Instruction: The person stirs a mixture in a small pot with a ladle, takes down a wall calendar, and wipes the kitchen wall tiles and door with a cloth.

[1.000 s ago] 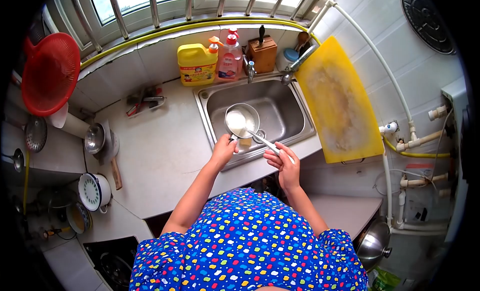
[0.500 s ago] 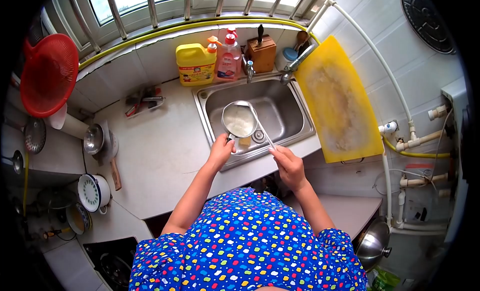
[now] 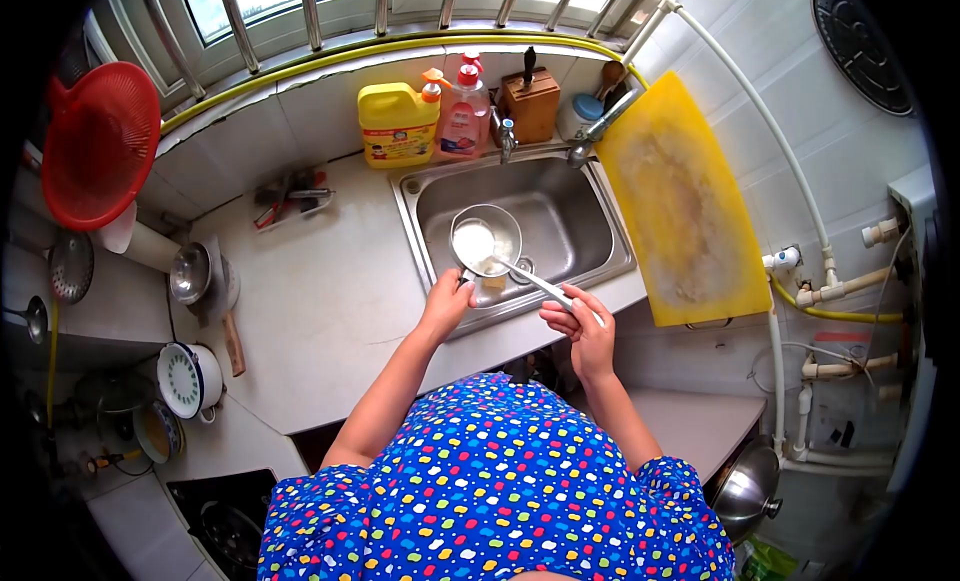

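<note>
My left hand [image 3: 447, 303] is closed on the dark handle of a small round pan [image 3: 509, 221] with a pale rim, held above the sink [image 3: 590, 193]. White stuff [image 3: 472, 243] lies in the pan, mostly on its left side. My right hand [image 3: 585, 326] grips the end of a long pale spoon-like utensil [image 3: 541, 284], its fingers partly spread around the handle. The utensil slants up and left into the pan, where its tip is hard to make out. Below the pan, a yellowish piece [image 3: 493, 282] lies in the sink near the drain [image 3: 521, 270].
Behind the sink stand a yellow jug [image 3: 398, 131], a pink soap bottle [image 3: 462, 121], a tap [image 3: 507, 139] and a wooden knife block [image 3: 531, 106]. A yellow cutting board [image 3: 685, 201] leans at the right. A cleaver [image 3: 231, 316] and an enamel pot [image 3: 188, 381] sit left.
My right hand has lowered and turned, its fingers loosening around the utensil. The utensil now slants lower, and the white stuff has gathered toward the pan's left side.
</note>
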A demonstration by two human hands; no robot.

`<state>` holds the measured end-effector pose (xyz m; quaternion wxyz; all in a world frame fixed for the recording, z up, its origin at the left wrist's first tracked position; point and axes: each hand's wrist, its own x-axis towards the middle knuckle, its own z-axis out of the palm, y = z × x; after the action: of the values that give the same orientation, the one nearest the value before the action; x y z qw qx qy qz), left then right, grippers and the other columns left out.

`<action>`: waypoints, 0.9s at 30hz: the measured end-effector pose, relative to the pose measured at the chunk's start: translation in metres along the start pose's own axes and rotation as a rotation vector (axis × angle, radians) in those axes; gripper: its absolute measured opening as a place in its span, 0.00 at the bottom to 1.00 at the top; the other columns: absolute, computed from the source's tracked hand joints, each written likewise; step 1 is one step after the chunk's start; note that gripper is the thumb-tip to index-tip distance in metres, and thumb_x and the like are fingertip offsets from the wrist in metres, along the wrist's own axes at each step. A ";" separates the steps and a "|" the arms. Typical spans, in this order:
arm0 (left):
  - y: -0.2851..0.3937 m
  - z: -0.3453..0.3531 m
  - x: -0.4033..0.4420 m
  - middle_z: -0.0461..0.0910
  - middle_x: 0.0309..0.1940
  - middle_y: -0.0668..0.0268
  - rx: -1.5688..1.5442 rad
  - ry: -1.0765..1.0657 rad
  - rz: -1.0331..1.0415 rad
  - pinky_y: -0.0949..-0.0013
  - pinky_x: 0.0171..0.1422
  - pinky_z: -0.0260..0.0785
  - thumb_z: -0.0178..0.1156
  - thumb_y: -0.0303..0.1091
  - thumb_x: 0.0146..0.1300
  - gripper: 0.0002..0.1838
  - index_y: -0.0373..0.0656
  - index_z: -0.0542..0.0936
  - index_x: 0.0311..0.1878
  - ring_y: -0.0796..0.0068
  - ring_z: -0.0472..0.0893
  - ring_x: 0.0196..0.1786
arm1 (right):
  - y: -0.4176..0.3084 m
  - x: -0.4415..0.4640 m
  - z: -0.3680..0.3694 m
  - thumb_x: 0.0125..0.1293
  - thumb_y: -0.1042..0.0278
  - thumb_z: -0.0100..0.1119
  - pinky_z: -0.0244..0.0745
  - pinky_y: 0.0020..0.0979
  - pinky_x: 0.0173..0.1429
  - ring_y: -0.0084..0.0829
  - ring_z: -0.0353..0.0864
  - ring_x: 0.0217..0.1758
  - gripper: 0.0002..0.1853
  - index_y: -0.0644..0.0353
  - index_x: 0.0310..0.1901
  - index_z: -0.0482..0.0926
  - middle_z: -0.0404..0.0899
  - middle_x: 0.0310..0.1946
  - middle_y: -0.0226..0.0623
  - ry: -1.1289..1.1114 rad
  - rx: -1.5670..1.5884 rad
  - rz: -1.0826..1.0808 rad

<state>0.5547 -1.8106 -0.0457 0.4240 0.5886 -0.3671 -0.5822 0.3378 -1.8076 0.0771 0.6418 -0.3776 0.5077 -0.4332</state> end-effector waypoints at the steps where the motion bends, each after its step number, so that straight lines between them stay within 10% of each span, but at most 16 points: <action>1: -0.002 -0.001 0.001 0.74 0.23 0.71 -0.003 -0.001 0.002 0.77 0.26 0.59 0.50 0.29 0.66 0.09 0.36 0.72 0.46 0.85 0.67 0.23 | -0.006 -0.005 0.005 0.73 0.69 0.42 0.81 0.31 0.47 0.38 0.86 0.41 0.18 0.71 0.57 0.71 0.82 0.40 0.52 -0.018 -0.087 -0.082; 15: 0.012 -0.001 -0.003 0.75 0.23 0.70 -0.061 -0.044 0.013 0.77 0.29 0.60 0.50 0.30 0.67 0.08 0.36 0.72 0.45 0.85 0.68 0.25 | -0.008 0.000 0.003 0.58 0.83 0.58 0.80 0.33 0.42 0.42 0.84 0.42 0.16 0.67 0.49 0.78 0.81 0.41 0.47 -0.204 -1.159 -0.999; 17: 0.013 0.001 -0.004 0.75 0.23 0.70 0.021 -0.035 0.041 0.76 0.31 0.61 0.50 0.30 0.67 0.08 0.36 0.72 0.45 0.84 0.68 0.25 | 0.006 0.003 0.001 0.60 0.82 0.57 0.80 0.32 0.41 0.39 0.84 0.41 0.14 0.67 0.49 0.78 0.82 0.40 0.46 -0.206 -1.211 -0.979; 23: 0.007 0.005 -0.003 0.75 0.23 0.69 0.095 -0.029 0.047 0.75 0.33 0.62 0.50 0.29 0.67 0.07 0.36 0.72 0.44 0.83 0.70 0.26 | 0.018 -0.003 0.010 0.72 0.72 0.43 0.81 0.30 0.46 0.39 0.85 0.42 0.16 0.71 0.55 0.72 0.82 0.42 0.50 0.038 -0.061 -0.008; 27: 0.013 0.006 -0.006 0.75 0.23 0.70 -0.011 -0.045 -0.029 0.77 0.30 0.60 0.50 0.30 0.67 0.08 0.36 0.72 0.44 0.85 0.69 0.26 | 0.016 -0.003 -0.004 0.72 0.71 0.40 0.82 0.31 0.48 0.39 0.85 0.45 0.18 0.70 0.60 0.67 0.80 0.44 0.54 0.031 0.143 0.056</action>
<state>0.5491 -1.8104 -0.0309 0.4105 0.5784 -0.3645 -0.6035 0.3363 -1.7992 0.0626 0.6712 -0.3095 0.4958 -0.4560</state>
